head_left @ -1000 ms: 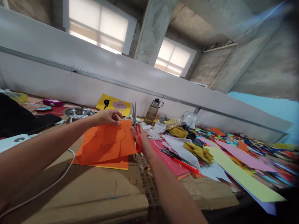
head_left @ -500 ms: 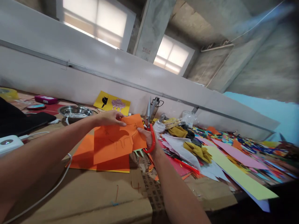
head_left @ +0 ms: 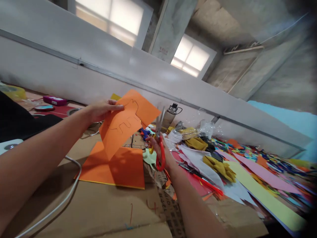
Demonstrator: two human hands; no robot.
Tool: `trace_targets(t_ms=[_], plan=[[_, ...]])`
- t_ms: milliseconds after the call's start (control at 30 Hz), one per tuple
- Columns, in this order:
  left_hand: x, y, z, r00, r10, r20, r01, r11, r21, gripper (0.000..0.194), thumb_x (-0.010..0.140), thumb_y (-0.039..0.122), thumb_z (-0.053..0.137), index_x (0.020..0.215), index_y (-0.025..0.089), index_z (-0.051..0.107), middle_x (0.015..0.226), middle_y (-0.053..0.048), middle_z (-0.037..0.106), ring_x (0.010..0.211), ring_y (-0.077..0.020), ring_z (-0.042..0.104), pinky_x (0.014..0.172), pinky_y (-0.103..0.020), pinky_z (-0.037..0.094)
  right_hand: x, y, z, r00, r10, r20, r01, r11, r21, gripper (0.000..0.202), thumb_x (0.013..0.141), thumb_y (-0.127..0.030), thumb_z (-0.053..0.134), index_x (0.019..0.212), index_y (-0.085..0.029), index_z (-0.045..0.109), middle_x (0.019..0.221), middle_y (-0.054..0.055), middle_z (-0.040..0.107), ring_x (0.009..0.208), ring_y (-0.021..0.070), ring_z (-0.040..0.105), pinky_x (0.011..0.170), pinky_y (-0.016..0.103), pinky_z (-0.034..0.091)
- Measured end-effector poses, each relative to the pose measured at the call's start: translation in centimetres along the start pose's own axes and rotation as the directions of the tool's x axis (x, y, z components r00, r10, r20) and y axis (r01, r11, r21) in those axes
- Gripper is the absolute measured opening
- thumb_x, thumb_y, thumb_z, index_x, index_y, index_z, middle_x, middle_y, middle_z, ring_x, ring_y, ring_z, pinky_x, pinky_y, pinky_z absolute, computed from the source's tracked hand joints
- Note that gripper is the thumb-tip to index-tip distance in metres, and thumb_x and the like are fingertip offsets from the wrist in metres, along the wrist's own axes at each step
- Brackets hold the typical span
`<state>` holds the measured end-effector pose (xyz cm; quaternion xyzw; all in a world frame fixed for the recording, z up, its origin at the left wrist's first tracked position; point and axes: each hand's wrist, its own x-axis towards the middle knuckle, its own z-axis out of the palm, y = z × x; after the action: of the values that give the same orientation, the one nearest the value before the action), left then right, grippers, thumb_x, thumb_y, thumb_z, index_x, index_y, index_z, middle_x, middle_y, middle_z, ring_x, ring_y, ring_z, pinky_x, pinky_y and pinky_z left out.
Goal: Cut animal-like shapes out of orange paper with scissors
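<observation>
- Wall [head_left: 106, 82]: white, crossed by a grey rail; it rises behind the orange stack.
- Cardboard [head_left: 94, 211]: brown, beneath the orange stack and extending on its near side, where red marks show.
- Scraps [head_left: 250, 152]: a heap of many-coloured strips, well to the right of the orange stack.
- Orange stack [head_left: 123, 175]: landmark; paper lying flat, with a yellow edge along its near side.
- Orange sheet [head_left: 126, 124]: raised and tilted above the orange stack, bearing a dark drawn outline; whether its lowest corner touches the stack cannot be told.
- Bottle [head_left: 169, 117]: upright, dark-lidded, beyond the orange stack and to its right.
- Left hand [head_left: 105, 109]: above the far side of the orange stack, thumb and fingers pinching the orange sheet at its upper left.
- Right hand [head_left: 159, 148]: right of the orange stack, curled around the scissors.
- Scissors [head_left: 161, 145]: red-handled, right of the orange stack; blades upward, slightly parted, near the orange sheet's right corner.
- Cut-out [head_left: 150, 158]: pale green, just beside the orange stack's right edge.
</observation>
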<state>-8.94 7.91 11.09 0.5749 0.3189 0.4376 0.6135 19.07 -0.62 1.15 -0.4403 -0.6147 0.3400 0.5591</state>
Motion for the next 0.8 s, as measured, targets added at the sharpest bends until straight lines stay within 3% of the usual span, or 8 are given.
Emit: trace_targets(t_ms=[200, 333, 567, 800], plan=[[0.8, -0.2, -0.8, 0.989, 0.082, -0.122, -0.114, 0.954, -0.277, 0.007, 0.086, 0.016, 0.07, 0.087, 0.013, 0.076, 0.078, -0.008, 0.078, 0.066, -0.0172, 0.072, 0.063, -0.025, 0.06, -1.2, -1.3, 0.8, 0.979, -0.039, 0.2, 0.079, 0.977, -0.197, 0.062, 0.088, -0.068, 0.059, 0.13, -0.022, 0.056, 0.099, 0.008, 0.07, 0.074, 0.0177, 0.056, 0.064, 0.031, 0.045], [1.3, -0.6, -1.1, 0.989, 0.074, -0.127, -0.115, 0.926, -0.361, 0.015, 0.085, 0.016, 0.072, 0.099, 0.014, 0.077, 0.079, -0.009, 0.079, 0.067, -0.02, 0.074, 0.062, -0.027, 0.062, -1.6, -2.0, 0.9, 0.966, -0.015, 0.258, 0.062, 0.983, -0.173, 0.066, 0.09, -0.072, 0.052, 0.131, -0.021, 0.054, 0.106, 0.011, 0.07, 0.077, 0.0181, 0.059, 0.07, 0.033, 0.047], [0.9, -1.2, 0.2, 0.993, 0.058, -0.103, -0.08, 0.97, -0.228, 0.031, 0.077, 0.017, 0.081, 0.108, 0.012, 0.077, 0.087, -0.013, 0.079, 0.071, -0.0216, 0.075, 0.066, -0.029, 0.063, -1.9, -2.6, 1.0, 0.969, 0.017, 0.248, 0.007, 0.995, -0.095, 0.071, 0.086, -0.077, 0.054, 0.133, -0.023, 0.058, 0.104, 0.01, 0.07, 0.076, 0.0174, 0.062, 0.071, 0.033, 0.05], [0.2, -1.3, 1.4, 0.998, 0.056, -0.016, -0.058, 0.991, -0.122, 0.026, 0.07, 0.024, 0.087, 0.091, 0.011, 0.079, 0.089, -0.013, 0.079, 0.074, -0.0215, 0.075, 0.073, -0.032, 0.062, -2.1, -2.6, 1.1, 0.975, 0.031, 0.219, -0.033, 0.999, 0.003, 0.053, 0.09, -0.067, 0.057, 0.119, -0.023, 0.059, 0.099, 0.008, 0.071, 0.073, 0.0164, 0.063, 0.068, 0.031, 0.05]])
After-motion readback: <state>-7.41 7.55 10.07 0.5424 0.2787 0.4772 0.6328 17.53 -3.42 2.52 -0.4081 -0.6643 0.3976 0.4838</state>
